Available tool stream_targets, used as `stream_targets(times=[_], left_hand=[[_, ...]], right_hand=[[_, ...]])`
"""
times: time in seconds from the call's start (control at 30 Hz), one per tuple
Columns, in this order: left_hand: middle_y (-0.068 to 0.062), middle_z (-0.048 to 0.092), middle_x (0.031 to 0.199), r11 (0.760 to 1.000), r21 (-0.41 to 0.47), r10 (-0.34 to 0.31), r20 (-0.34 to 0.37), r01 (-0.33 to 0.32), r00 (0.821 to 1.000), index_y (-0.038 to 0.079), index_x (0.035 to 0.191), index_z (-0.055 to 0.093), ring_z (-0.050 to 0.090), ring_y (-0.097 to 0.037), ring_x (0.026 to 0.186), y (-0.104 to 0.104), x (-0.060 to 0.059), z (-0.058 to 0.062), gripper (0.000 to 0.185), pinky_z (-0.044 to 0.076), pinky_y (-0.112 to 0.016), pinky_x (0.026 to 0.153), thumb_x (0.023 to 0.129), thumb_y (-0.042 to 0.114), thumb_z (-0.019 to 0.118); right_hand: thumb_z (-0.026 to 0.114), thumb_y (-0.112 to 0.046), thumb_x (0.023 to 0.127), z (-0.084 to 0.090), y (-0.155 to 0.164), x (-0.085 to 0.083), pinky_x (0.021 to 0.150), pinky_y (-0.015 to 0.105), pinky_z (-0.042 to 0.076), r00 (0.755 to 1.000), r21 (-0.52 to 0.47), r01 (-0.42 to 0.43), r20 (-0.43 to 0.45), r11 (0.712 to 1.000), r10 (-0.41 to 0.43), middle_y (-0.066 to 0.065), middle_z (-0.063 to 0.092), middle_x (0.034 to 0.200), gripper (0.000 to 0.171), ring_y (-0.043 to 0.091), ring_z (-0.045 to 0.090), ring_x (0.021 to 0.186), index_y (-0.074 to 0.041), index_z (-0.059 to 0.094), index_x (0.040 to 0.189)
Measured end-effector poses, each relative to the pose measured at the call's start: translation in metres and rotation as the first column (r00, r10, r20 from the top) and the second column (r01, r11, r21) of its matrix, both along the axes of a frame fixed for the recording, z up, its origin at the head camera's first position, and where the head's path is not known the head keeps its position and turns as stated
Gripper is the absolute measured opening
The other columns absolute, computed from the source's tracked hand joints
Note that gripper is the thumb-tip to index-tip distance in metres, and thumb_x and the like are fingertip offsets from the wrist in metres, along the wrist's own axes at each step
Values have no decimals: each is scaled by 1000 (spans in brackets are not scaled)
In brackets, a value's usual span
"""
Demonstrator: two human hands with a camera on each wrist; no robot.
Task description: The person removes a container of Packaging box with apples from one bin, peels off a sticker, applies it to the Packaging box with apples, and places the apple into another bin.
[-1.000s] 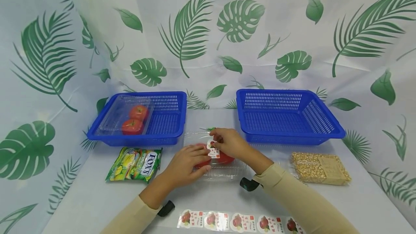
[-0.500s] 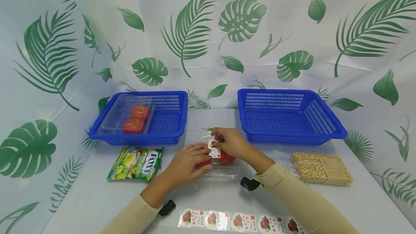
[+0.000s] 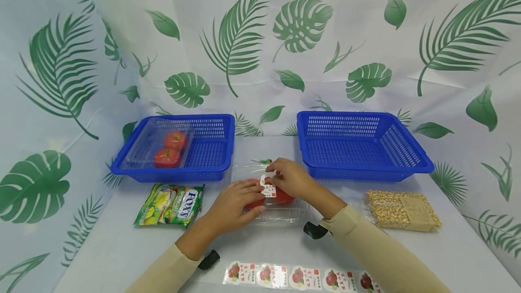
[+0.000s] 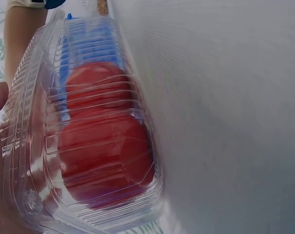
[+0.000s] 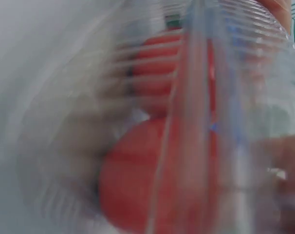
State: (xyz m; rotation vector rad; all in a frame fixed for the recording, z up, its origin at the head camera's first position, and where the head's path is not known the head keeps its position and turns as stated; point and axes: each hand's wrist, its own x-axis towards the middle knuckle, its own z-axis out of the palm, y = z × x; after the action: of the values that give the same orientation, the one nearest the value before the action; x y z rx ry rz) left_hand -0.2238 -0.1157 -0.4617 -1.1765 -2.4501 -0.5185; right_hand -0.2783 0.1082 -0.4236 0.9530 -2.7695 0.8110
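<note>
- Little has shifted since the earlier frames: the right hand (image 3: 290, 179) has edged slightly over the box (image 3: 268, 193), and the sticker (image 3: 267, 188) sits in much the same spot on the lid.
- Right fingers curl and pinch the sticker's upper edge, likely so it can be laid flat on the lid without creasing.
- Left hand (image 3: 234, 205) lies on the box's left side with fingers nearly straight, pressing down; that seems meant to keep the light box from sliding.
- Box sits on the table (image 3: 122, 248), in front of the gap between the two baskets; the tomatoes (image 4: 106, 156) show red through its ribbed wall.
- Left basket (image 3: 211, 148), behind and left of the box, holds another box of tomatoes (image 3: 167, 148); right basket (image 3: 362, 148) is behind and right.
- Candy bag (image 3: 171, 205) lies left of the box, the corn pack (image 3: 400, 210) right of it.
- Sticker strip (image 3: 301, 278) lies in front of the box, within easy reach of both hands.
</note>
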Motion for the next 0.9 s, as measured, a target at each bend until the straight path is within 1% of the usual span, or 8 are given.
stream_targets(times=[0.1, 0.13, 0.27, 0.4, 0.5, 0.6, 0.77, 0.9], left_hand=[[0, 63, 128, 1000, -19, 4, -4, -4, 1000, 16, 119, 71, 48, -20, 129, 1, 0, 1, 45, 34, -45, 108, 98, 50, 51], [0, 63, 129, 1000, -27, 7, -7, -7, 1000, 17, 120, 70, 47, -19, 130, 1, 0, 2, 45, 34, -44, 109, 98, 51, 50], [-1, 59, 135, 998, -55, 13, 0, -13, 1000, 17, 124, 68, 45, -21, 132, 1, 1, 5, 48, 30, -43, 111, 98, 53, 49], [-2, 53, 141, 994, -107, 23, 54, -17, 998, 17, 130, 64, 39, -23, 137, 0, -1, 9, 57, 25, -45, 113, 98, 59, 43], [0, 51, 143, 990, -142, 31, 109, -15, 994, 17, 134, 61, 34, -23, 140, -3, -2, 12, 64, 21, -47, 115, 97, 63, 38], [1, 49, 145, 986, -167, 28, 142, -4, 989, 18, 138, 58, 30, -24, 141, -5, -4, 16, 66, 18, -48, 115, 96, 64, 37], [0, 45, 148, 977, -213, 21, 187, 20, 982, 17, 142, 53, 26, -28, 143, -2, -11, 23, 63, 13, -50, 116, 97, 60, 42], [0, 41, 150, 970, -243, 37, 219, 18, 975, 19, 146, 48, 24, -28, 144, 3, -18, 28, 62, 12, -51, 116, 97, 57, 44]], right_hand=[[71, -15, 90, -2, 6, 2, 87, 38, 53, 991, 94, -54, -115, 994, 64, 3, 66, 106, 20, 20, 61, 96, -9, 71, 109], [70, -17, 91, -2, 7, 3, 89, 39, 52, 987, 122, -66, -140, 990, 83, 3, 65, 108, 22, 21, 60, 99, -9, 71, 111], [68, -20, 93, -5, 15, 8, 96, 42, 47, 967, 184, -116, -203, 976, 153, 5, 64, 118, 29, 24, 55, 110, -7, 69, 118], [65, -21, 94, -6, 24, 13, 101, 43, 43, 940, 228, -172, -252, 958, 229, 7, 63, 125, 33, 27, 54, 116, -6, 67, 124], [61, -27, 97, -4, 29, 18, 105, 45, 39, 932, 270, -205, -239, 941, 272, 6, 61, 130, 39, 29, 51, 122, -8, 63, 130], [55, -36, 99, 0, 32, 26, 108, 46, 35, 938, 308, -225, -189, 925, 291, 4, 57, 136, 43, 30, 47, 129, -11, 60, 134], [44, -44, 103, 4, 37, 41, 110, 48, 31, 940, 359, -244, -142, 901, 311, 7, 52, 141, 46, 32, 38, 136, -14, 61, 134], [41, -44, 104, 5, 43, 52, 112, 48, 26, 936, 363, -263, -130, 894, 328, 9, 48, 144, 48, 32, 32, 139, -14, 58, 137]])
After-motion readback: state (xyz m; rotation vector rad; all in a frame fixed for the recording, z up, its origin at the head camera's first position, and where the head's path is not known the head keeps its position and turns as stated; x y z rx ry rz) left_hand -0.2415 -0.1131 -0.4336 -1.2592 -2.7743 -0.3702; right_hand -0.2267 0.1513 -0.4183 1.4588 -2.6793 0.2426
